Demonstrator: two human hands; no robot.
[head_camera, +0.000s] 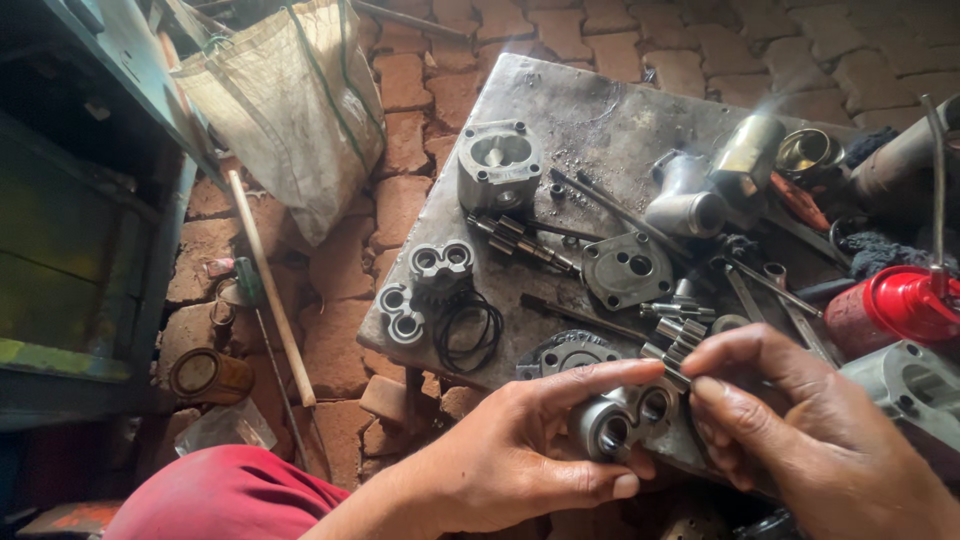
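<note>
The figure-eight metal bushing block (625, 420), smooth grey with two round bores, sits pinched in the left hand (520, 455) at the near edge of the steel plate (590, 110). The right hand (800, 430) curls its fingers against the block and a ridged gear (678, 345) just above it.

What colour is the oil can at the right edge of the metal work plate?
The oil can is bright red with a thin metal spout, seen best in the head view.
</note>
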